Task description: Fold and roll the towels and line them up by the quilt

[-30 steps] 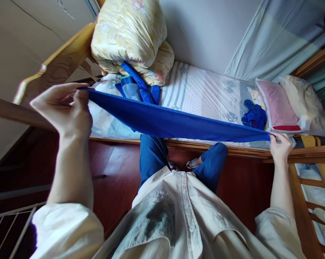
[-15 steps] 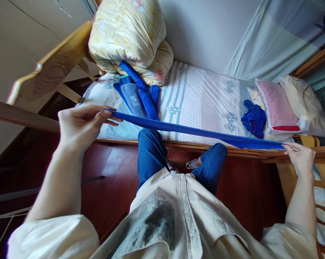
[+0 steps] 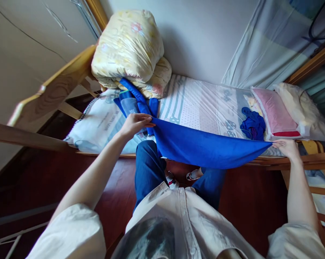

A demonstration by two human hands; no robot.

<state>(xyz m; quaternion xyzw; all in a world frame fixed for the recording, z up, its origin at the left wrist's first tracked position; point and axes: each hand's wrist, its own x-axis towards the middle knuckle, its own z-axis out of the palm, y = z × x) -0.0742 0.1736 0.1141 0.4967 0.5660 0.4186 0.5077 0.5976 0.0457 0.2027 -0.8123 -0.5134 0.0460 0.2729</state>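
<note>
A blue towel-like cloth (image 3: 202, 144) stretches between my two hands, its lower edge sagging over my knees. My left hand (image 3: 137, 124) pinches its left upper corner, in front of the folded blue cloths on the bed. At the far right corner, my right hand (image 3: 286, 146) grips the cloth between thumb and fingers. Behind my left hand lie folded blue cloths (image 3: 137, 91) and a grey-blue one (image 3: 128, 105), partly hidden. A crumpled blue cloth (image 3: 252, 124) rests on the bed near the pillow.
The bed (image 3: 189, 104) has a patterned sheet and runs along the wall. A bundled yellow quilt (image 3: 127, 46) sits at its left end, a pink pillow (image 3: 274, 109) at the right. Wooden rails (image 3: 24, 138) edge both ends. My legs stand against the bed's front on a red-brown floor (image 3: 248, 201).
My left hand has moved right, towards the middle, still holding its corner. The cloth was pulled taut in a narrow strip and now hangs slacker and wider.
</note>
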